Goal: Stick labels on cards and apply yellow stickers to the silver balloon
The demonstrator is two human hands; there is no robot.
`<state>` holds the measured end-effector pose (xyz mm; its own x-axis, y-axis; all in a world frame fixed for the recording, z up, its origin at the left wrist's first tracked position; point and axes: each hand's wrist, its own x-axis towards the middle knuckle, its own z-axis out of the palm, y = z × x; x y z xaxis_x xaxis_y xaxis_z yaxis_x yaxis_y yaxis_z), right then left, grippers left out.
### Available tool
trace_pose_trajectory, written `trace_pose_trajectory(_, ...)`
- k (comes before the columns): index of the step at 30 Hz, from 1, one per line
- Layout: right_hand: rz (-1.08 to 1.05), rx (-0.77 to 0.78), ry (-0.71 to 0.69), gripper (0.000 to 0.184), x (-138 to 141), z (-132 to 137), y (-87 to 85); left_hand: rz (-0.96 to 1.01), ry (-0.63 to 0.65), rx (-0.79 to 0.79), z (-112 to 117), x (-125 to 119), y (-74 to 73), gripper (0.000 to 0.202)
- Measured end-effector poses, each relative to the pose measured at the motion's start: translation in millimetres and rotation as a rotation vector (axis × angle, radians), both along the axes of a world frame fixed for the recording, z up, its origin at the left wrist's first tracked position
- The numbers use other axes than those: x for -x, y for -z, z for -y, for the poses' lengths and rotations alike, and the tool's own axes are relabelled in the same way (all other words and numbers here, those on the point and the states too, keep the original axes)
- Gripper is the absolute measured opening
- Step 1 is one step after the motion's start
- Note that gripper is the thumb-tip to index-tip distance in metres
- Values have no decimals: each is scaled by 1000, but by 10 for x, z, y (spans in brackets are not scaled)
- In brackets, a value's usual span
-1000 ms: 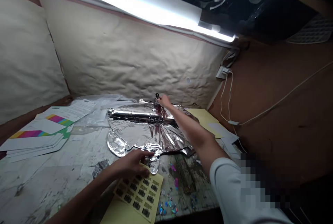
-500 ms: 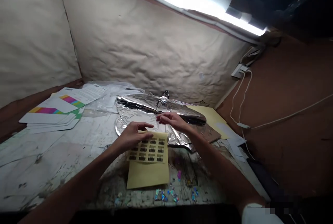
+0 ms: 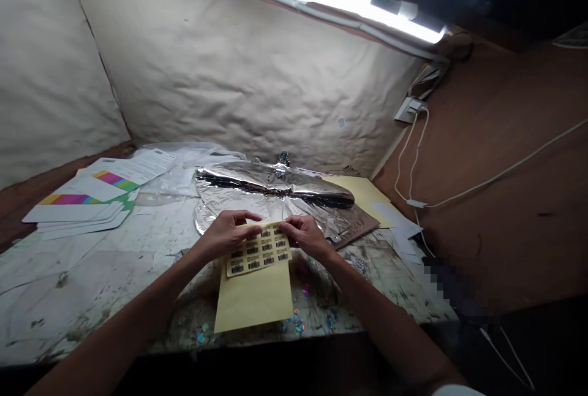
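Observation:
A yellow sheet of barcode stickers [image 3: 257,273] is lifted above the worktable, its top rows bearing several small black barcode labels. My left hand [image 3: 226,235] pinches its upper left edge. At the upper right corner my right hand [image 3: 304,234] pinches the sheet, fingertips on a label. Just behind both hands a flattened silver foil balloon [image 3: 271,195] lies spread on the table.
White cards with rainbow stripes [image 3: 85,200] are stacked at the left, with clear plastic bags [image 3: 184,169] behind them. Yellow sheets [image 3: 362,194] and brown card lie at the right. Confetti bits [image 3: 298,319] dot the stained table's [image 3: 92,279] front edge. A white cable [image 3: 459,194] hangs along the right wall.
My right hand came back from the balloon's far edge to the sticker sheet. My left hand lifted the sheet off the table, and both hands now hold it.

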<state>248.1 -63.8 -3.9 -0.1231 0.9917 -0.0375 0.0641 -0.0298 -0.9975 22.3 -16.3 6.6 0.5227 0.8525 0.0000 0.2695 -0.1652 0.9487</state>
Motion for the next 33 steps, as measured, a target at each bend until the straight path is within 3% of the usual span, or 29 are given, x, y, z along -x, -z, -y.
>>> trace_pose_trajectory(5, 145, -99, -30, 44, -15, -9, 135, 15, 165, 80, 1, -3, 21, 52)
trace_pose_trajectory(10, 292, -188, -31, 44, 8, 23, 218, 11, 198, 93, 30, -37, 57, 53)
trace_pose_trajectory(14, 407, -301, -5, 39, 58, 69, 178, -50, 184, 74, 33, -29, 95, 40)
trace_pose_trajectory(16, 404, -339, -3, 26, 69, 85, 135, -97, 169, 31, 27, -13, 114, 38)
trace_pose_trajectory(19, 406, -361, -47, 32, 74, 100, 82, -162, 161, -61, 22, -1, 130, 38)
trace_pose_trajectory(26, 444, -393, -23, 16, 93, 117, 77, -262, 127, -319, 85, -38, 84, 32)
trace_pose_trajectory(33, 532, -502, -29, 15, 103, 162, 29, -341, 99, -418, 138, -55, 39, 29)
